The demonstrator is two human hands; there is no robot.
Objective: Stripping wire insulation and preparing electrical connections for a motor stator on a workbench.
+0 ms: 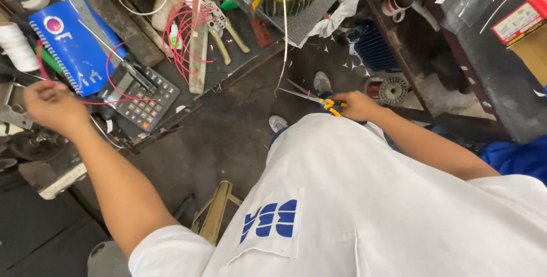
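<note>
Scissors (310, 98) with orange grips are sitting closed-fisted in our right hand (356, 106), blades pointing left over the dark floor, just under the hanging white wire (284, 37). Our left hand (51, 108) is pinching the red wire (114, 92) out over the calculator (142, 99). We're wanting that strand taut and the blades square to it. The bench edge (228, 80) is crowding in; open room is lying between our arms.
</note>
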